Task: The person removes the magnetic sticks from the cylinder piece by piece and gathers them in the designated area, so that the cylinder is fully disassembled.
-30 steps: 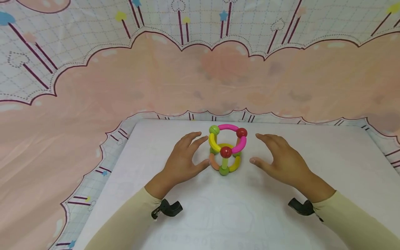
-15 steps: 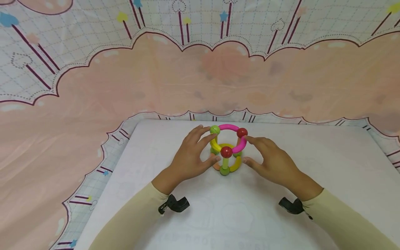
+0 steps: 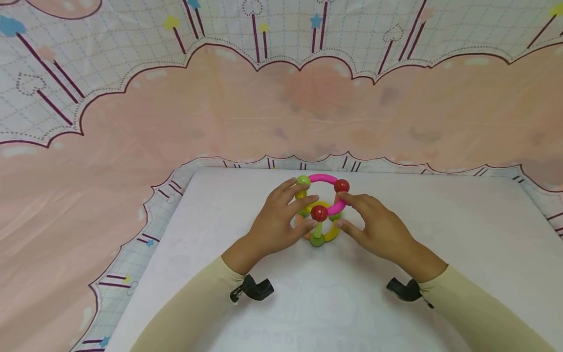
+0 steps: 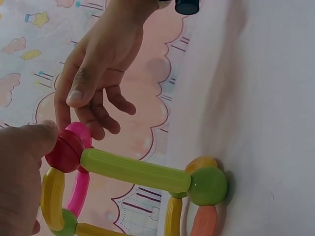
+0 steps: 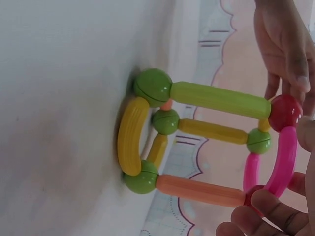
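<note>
Ball-and-rod frame (image 3: 332,232) upright on white table (image 3: 325,293), between both hands. Left hand (image 3: 273,221) at frame's left side: fingers spread, loosely bent, forefinger above and beside frame's front red ball (image 3: 319,213), thumb near frame's light green rod (image 3: 318,229). Right hand (image 3: 382,226) at frame's right side: forefinger at magenta arc (image 3: 337,209) (looks like touch, though firm grip does not show), thumb lower, well apart from forefinger. Patterned cloth (image 3: 264,115) behind frame.

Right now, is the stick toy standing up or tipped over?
Standing up: the stick toy rests its bottom ring on the table.
</note>
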